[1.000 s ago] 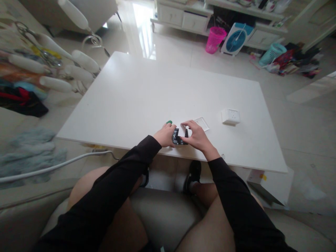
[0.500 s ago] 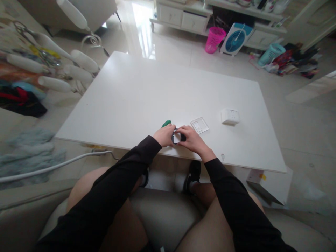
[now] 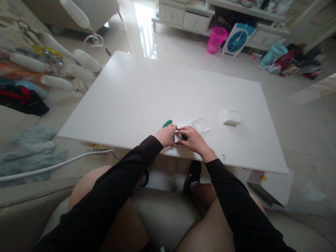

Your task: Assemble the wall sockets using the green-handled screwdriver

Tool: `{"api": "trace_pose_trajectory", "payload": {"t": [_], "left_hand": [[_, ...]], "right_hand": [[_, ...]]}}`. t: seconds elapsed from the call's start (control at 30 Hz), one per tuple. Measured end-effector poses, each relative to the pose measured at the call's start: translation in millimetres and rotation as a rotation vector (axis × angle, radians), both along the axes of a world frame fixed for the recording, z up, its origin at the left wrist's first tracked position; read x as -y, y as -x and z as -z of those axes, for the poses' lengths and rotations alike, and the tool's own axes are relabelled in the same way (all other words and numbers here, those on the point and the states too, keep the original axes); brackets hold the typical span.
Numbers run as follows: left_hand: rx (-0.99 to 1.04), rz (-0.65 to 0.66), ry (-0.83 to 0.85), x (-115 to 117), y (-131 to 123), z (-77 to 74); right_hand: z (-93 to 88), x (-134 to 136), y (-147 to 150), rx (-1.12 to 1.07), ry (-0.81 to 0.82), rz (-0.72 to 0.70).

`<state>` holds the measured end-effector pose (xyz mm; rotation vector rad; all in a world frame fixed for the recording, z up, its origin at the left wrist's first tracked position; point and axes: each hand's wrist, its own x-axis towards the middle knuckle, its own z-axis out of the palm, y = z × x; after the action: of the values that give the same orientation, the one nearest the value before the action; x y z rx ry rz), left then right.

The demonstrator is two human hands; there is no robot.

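Near the front edge of the white table, my left hand [image 3: 166, 135] and my right hand [image 3: 193, 139] are closed on a small white piece with dark edges [image 3: 177, 137], one from each side. My fingers cover much of it, so its kind is not clear. Just behind my left hand lies a green object [image 3: 167, 123], partly hidden by the hand. Beyond my right hand, a flat white frame with a clear rim [image 3: 201, 125] rests on the table.
A white box with a socket face [image 3: 231, 117] stands on the right part of the white table [image 3: 157, 87]. A tiny clear piece [image 3: 223, 157] lies near the front edge. White lamp arms [image 3: 86, 59] reach beside the table's left edge.
My right fingers have shifted slightly over the white piece, and both hands keep hold of it. The whole view has moved a little; the things on the table stay in place.
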<state>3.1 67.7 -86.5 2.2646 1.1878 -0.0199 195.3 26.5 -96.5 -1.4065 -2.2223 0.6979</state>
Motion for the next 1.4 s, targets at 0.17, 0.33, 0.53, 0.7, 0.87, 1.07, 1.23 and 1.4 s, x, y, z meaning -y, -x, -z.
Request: {"api": "trace_pose_trajectory", "payload": {"t": [0.17,0.33,0.53,0.7,0.87,1.07,1.23,1.4], "left_hand": [[-0.004,-0.009,0.001,0,-1,-2.6],[-0.005,-0.007,-0.013,0,-2,-5.3],[-0.016,0.001,-0.021,0,-3,-8.0],[-0.017,0.001,-0.045,0,-3,-7.4],[-0.011,-0.007,-0.038,-1,-3,-6.4],[-0.024,-0.016,-0.023,1,-2,-8.8],[-0.077,-0.034,-0.010,4,-1,-10.7],[-0.076,-0.017,-0.008,5,1,-10.1]], "right_hand": [[-2.7,0,1,0.067,-0.004,0.017],[-3.9,1,2,0.139,-0.016,0.022],[-4.9,1,3,0.209,-0.011,0.014],[-4.5,1,2,0.226,-0.029,0.006],[-4.9,1,3,0.271,-0.047,0.000],[-6.3,1,3,0.266,-0.043,-0.024],[-4.3,-2,-1,0.198,-0.031,-0.065],[-6.0,1,-3,0.159,-0.034,-0.063]]}}
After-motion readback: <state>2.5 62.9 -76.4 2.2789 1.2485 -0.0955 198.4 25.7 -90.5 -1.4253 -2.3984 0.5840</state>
